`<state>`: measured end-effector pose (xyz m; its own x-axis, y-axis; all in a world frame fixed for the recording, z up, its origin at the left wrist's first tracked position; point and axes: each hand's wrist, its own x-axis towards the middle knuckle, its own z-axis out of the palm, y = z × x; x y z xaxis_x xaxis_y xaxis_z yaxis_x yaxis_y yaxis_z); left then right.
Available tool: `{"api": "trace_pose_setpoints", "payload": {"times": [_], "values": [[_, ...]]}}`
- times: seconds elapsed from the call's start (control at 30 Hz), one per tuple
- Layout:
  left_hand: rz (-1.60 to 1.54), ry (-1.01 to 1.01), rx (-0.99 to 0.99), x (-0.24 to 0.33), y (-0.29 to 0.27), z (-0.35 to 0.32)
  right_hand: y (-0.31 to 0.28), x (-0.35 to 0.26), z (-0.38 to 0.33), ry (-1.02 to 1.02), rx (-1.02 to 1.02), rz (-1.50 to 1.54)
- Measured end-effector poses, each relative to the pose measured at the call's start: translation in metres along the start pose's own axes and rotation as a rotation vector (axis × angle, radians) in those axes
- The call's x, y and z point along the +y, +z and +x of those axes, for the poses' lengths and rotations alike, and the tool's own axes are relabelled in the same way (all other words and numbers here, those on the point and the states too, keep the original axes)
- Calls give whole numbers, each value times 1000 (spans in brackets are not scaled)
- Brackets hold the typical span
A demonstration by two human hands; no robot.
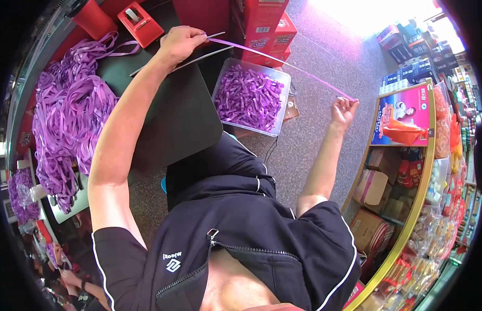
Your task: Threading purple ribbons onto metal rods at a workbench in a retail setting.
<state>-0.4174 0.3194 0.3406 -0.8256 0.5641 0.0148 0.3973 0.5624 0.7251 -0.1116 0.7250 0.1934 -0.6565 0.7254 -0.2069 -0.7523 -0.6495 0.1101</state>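
Observation:
A narrow purple ribbon (pixel 287 64) is stretched taut between my two hands, sloping down to the right. My left hand (pixel 180 45) is closed at the ribbon's left end, over the dark tabletop (pixel 184 111). A thin metal rod tip (pixel 217 34) sticks out beside its fingers. Below that hand, a longer thin metal rod (pixel 207 55) lies across the table corner. Out over the floor, my right hand (pixel 343 111) pinches the other end with curled fingers. Between them, lower down, stands a clear plastic bin (pixel 286 90) full of short purple ribbon pieces (pixel 249 96).
Long purple ribbons (pixel 75 114) lie heaped on the left of the table. A red tape dispenser (pixel 140 24) and a red cylinder (pixel 93 19) stand behind. Red boxes (pixel 261 31) are stacked beyond the bin. A gold-edged shelf (pixel 414 202) with packaged goods lines the right. Another person's hands (pixel 70 277) show lower left.

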Motion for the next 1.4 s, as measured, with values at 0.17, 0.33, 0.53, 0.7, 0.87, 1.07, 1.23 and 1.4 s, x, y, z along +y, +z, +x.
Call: {"api": "trace_pose_setpoints", "payload": {"times": [0.17,0.33,0.53,0.7,0.87,1.07,1.23,1.4], "values": [[223,-160,80,44,5,7,-9,-15,6,102,-84,109],[-267,-1,192,57,9,37,-22,-5,5,-23,10,64],[-1594,-96,68,83,14,50,-26,-2,-10,-11,14,177],[-1759,21,-22,62,-22,47,-23,-7,-20,19,-24,299],[-1782,290,-337,63,-72,-9,-5,-4,-25,11,-93,329],[-1815,436,-127,53,-116,-105,33,18,-32,121,-312,264],[-1630,463,98,24,-139,-210,97,64,-77,180,-521,83],[-1060,123,499,39,-109,-318,152,120,-146,438,-803,-444]]}}
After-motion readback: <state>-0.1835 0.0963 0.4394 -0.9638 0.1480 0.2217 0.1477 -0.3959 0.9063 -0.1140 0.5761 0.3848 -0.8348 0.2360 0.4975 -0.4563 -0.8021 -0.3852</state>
